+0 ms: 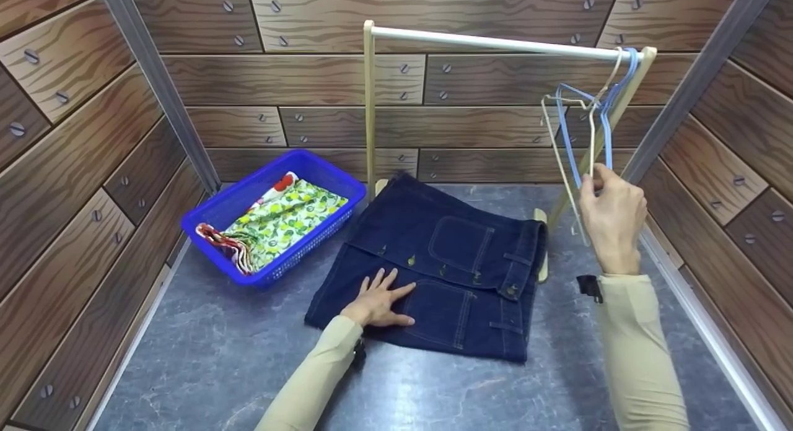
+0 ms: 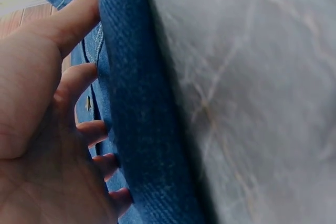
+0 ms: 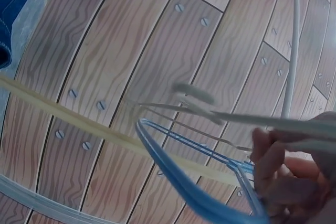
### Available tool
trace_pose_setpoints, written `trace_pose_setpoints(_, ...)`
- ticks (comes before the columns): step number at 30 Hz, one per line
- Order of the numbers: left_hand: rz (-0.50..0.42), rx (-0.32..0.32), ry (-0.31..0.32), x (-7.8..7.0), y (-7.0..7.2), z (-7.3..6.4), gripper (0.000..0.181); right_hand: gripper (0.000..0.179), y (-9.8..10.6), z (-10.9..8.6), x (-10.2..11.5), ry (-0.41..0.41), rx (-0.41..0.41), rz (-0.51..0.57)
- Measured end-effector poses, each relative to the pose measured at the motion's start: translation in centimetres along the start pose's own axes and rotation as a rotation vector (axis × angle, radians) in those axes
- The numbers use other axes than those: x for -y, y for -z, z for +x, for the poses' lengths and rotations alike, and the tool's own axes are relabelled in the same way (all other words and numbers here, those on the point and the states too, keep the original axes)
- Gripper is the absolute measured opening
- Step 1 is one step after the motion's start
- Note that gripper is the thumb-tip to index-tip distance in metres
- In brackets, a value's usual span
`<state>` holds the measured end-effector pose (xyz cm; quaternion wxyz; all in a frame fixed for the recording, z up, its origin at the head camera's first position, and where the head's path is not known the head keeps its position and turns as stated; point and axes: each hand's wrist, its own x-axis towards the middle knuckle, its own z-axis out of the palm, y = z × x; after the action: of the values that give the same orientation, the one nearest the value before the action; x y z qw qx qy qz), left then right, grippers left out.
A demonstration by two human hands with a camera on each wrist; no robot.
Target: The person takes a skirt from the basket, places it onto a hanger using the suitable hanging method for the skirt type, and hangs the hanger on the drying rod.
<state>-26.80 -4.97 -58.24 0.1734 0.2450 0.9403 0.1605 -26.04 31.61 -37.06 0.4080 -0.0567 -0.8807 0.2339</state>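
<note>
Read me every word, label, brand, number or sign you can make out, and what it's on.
No readable text in any view: none on the denim garment, blue basket, patterned cloth or hangers.
The metal buttons are too small to tell whether they carry marks.

Encl.: 3 walls visible, i.e. back wall (image 1: 322,78), L wall (image 1: 62,189), R wall (image 1: 737,140). Finish: brown wood-plank pattern w/ dark grain, black joint lines & grey slotted screw heads (image 1: 228,6), mostly in prs. Corners: grey posts (image 1: 160,84), 1 per side. Wall base, L & R: pale trim strips (image 1: 715,344). Floor (image 1: 198,369): blue-grey, marbled, w/ pale veins. Furn.: rack (image 1: 370,109), wood uprights, white horiz. rail (image 1: 495,43), nr. back wall. Light: bright glare patch (image 1: 427,394) on floor, front ctr.
</note>
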Motion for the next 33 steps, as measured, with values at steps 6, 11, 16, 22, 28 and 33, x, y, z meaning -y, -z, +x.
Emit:
trace_pose_setpoints(6,-0.004,0.0,-0.001,0.0,0.2,0.0,0.079,0.027,-0.8,0.5,0.2,0.019,-0.05,0.081)
trace_pose_setpoints(11,-0.014,0.006,0.003,0.1,0.1,0.0,0.079,0.028,-1.4,0.7,0.1,0.018,-0.037,0.115)
trace_pose_setpoints(16,-0.015,0.008,0.004,0.2,0.2,0.1,0.079,0.029,-2.2,0.8,0.0,0.013,-0.018,0.156)
trace_pose_setpoints(22,-0.015,0.008,0.008,0.1,0.1,0.2,0.079,0.027,-3.0,0.8,-0.1,0.019,-0.043,0.226)
trace_pose_setpoints(28,-0.024,0.02,0.009,0.1,0.0,0.2,0.079,0.027,-3.1,0.5,-0.1,0.024,0.033,0.236)
trace_pose_setpoints(33,-0.019,0.027,0.008,0.3,0.2,0.2,0.079,0.026,-2.7,0.9,0.2,0.022,0.128,0.267)
